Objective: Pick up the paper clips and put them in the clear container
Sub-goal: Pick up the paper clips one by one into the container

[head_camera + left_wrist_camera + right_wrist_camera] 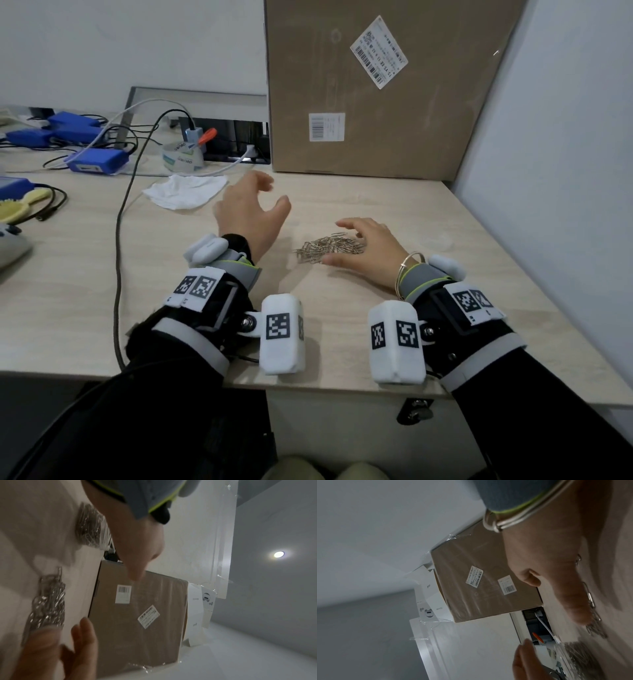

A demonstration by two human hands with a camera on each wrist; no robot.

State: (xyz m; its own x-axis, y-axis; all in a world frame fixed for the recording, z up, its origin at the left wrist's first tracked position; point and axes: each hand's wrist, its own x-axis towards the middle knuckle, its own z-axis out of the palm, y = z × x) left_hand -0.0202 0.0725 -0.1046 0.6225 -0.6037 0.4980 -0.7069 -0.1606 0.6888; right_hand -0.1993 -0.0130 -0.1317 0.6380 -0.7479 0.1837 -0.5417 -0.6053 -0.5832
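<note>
A cardboard box [387,89] is stood at the back of the pale surface [342,329]. The left hand [248,214] is raised, fingers spread and empty. The right hand [368,246] is laid flat, fingers straight, on the paper clips [325,247] heaped mid-surface.

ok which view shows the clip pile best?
Head view: the whole clip pile lies sharp on the desk beside the right hand. Left wrist shows it blurred, partly behind that hand; right wrist shows only a few clips past the fingers.
</note>
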